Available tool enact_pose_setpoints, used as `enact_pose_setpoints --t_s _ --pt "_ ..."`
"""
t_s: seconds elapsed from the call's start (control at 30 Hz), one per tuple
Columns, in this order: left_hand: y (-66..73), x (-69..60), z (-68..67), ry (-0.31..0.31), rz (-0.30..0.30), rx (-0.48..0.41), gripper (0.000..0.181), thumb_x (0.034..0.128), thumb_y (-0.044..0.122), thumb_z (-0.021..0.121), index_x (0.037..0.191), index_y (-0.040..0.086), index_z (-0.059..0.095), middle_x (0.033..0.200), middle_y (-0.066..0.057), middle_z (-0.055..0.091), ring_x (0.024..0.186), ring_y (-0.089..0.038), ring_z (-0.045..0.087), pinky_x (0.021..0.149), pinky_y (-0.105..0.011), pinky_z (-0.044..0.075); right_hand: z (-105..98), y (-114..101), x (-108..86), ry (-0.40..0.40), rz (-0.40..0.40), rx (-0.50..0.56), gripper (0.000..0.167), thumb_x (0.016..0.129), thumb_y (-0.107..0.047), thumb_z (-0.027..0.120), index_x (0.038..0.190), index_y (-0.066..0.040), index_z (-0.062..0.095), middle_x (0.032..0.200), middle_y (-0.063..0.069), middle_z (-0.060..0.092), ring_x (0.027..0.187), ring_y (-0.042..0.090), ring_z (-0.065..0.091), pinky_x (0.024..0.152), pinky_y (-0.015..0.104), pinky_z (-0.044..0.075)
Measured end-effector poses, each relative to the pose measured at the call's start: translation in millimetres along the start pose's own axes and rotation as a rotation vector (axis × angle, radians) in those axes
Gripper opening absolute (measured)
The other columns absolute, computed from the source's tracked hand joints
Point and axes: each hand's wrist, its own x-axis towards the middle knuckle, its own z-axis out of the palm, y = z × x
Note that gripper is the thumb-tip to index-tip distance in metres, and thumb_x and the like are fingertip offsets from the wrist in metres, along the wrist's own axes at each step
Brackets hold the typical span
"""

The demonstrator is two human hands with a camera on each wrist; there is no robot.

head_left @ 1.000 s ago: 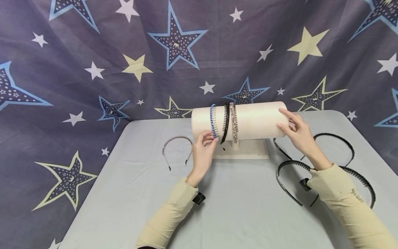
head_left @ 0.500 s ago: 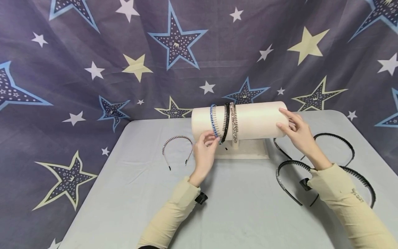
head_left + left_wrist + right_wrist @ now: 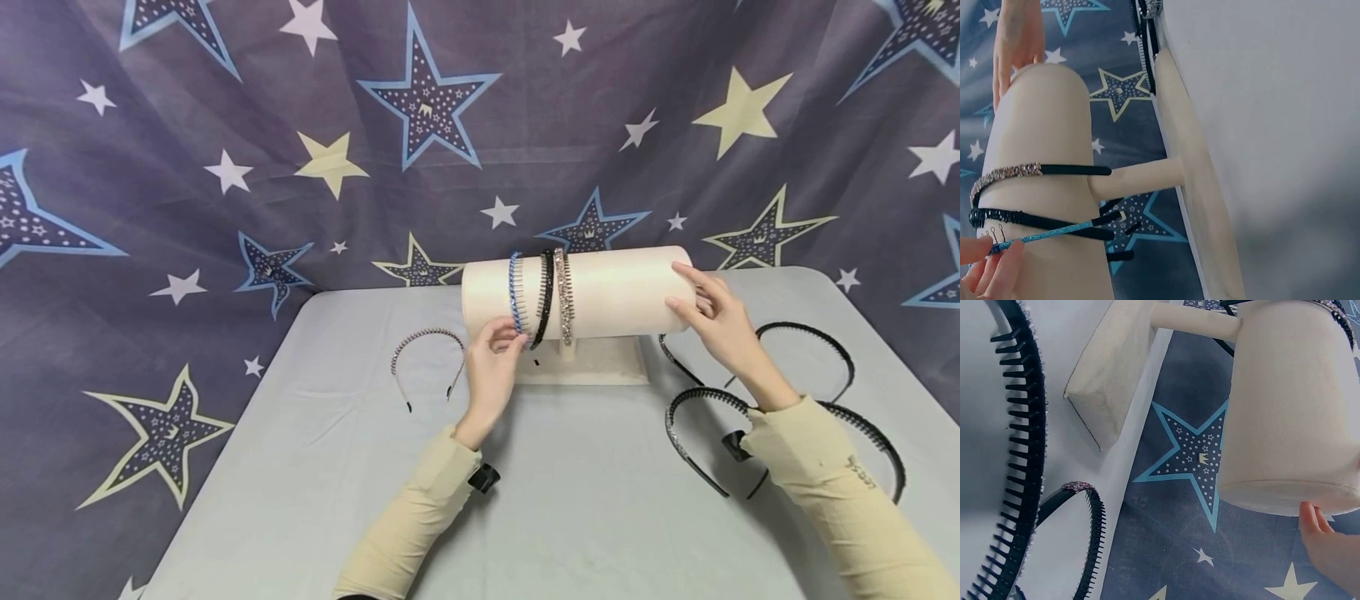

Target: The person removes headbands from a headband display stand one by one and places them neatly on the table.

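A blue toothed headband (image 3: 516, 292) sits over the left part of a cream cylindrical display stand (image 3: 622, 292). My left hand (image 3: 491, 367) pinches its near end between thumb and fingers; in the left wrist view the glittery blue arm (image 3: 1054, 234) slants across a black arm beside it. Right of it on the cylinder are a black headband (image 3: 547, 300) and a sparkly rhinestone headband (image 3: 564, 296). My right hand (image 3: 716, 321) rests on the cylinder's right end, thumb in front and fingers over the rim, steadying contact visible also in the right wrist view.
A thin beaded headband (image 3: 427, 331) lies on the table left of the stand. Several black toothed headbands (image 3: 705, 392) lie on the right, partly under my right forearm. The stand's flat base (image 3: 600, 371) rests on the pale tablecloth, before a star-patterned curtain (image 3: 465, 200).
The blue headband's lower end and my left hand have shifted slightly right, then a little back left. My right hand stays on the cylinder's end.
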Motion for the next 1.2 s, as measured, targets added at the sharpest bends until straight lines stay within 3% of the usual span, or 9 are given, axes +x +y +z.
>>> enact_pose_setpoints --t_s 0.4,0.83,1.03,1.2 --pt "-3.1 4.5 -13.5 0.025 0.040 0.050 0.019 0.0741 -0.005 0.065 0.093 -0.004 0.062 0.080 -0.016 0.062 0.070 -0.024 0.060 0.064 -0.023 0.055 3 -29 -5.2 0.001 -0.004 -0.001 0.045 0.084 0.003 0.054 0.128 0.005 0.041 0.101 0.000 0.037 0.091 -0.008 0.049 0.071 0.001 0.046" --pt "-4.3 8.8 -23.2 0.043 0.059 0.092 0.019 0.0757 -0.004 0.064 0.095 -0.003 0.061 0.080 -0.015 0.062 0.072 -0.024 0.059 0.064 -0.027 0.055 -1 2 0.3 0.005 -0.014 0.019 0.049 0.083 0.002 0.056 0.130 -0.001 0.042 0.105 -0.002 0.038 0.096 -0.005 0.049 0.078 0.004 0.046" --pt "-4.5 9.8 -28.1 0.057 0.063 0.073 0.021 0.0754 -0.005 0.064 0.096 -0.004 0.061 0.081 -0.017 0.062 0.073 -0.026 0.059 0.067 -0.030 0.055 -1 -3 -0.3 0.003 -0.017 0.015 0.048 0.083 0.004 0.055 0.129 0.000 0.043 0.103 -0.001 0.037 0.094 -0.005 0.050 0.074 0.003 0.046" --pt "-3.0 11.8 -31.4 0.062 0.035 0.043 0.021 0.0754 -0.006 0.063 0.096 -0.005 0.060 0.081 -0.019 0.061 0.072 -0.026 0.058 0.063 -0.023 0.056 1 -19 -2.9 -0.001 -0.015 0.024 0.046 0.084 0.005 0.054 0.128 0.003 0.042 0.102 0.000 0.037 0.093 -0.006 0.049 0.074 0.002 0.046"
